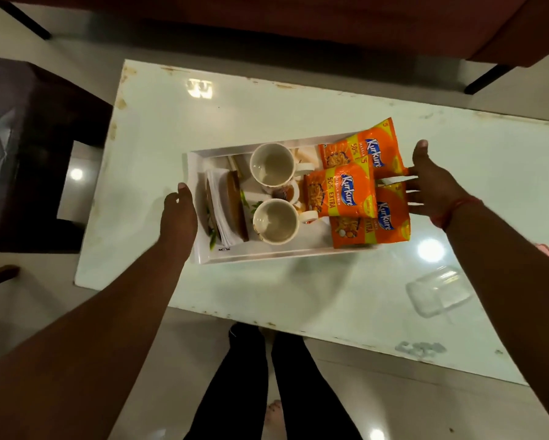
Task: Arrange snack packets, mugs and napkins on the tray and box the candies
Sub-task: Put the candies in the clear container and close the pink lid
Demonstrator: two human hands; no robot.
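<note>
While hands flank tray (loaded), mugs, packets

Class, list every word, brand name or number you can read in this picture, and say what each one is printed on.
"Kurkure", "50% EXTRA": middle snack packet.
"Kurkure", "50%", "5": top snack packet.
"Kurkure", "EXTRA" (partly covered): bottom snack packet.
Small print under the brand name on the middle snack packet: too blurred to read surely.
Small dark label on the tray rim: too small to read.
Mugs, napkins: no readable text.
</note>
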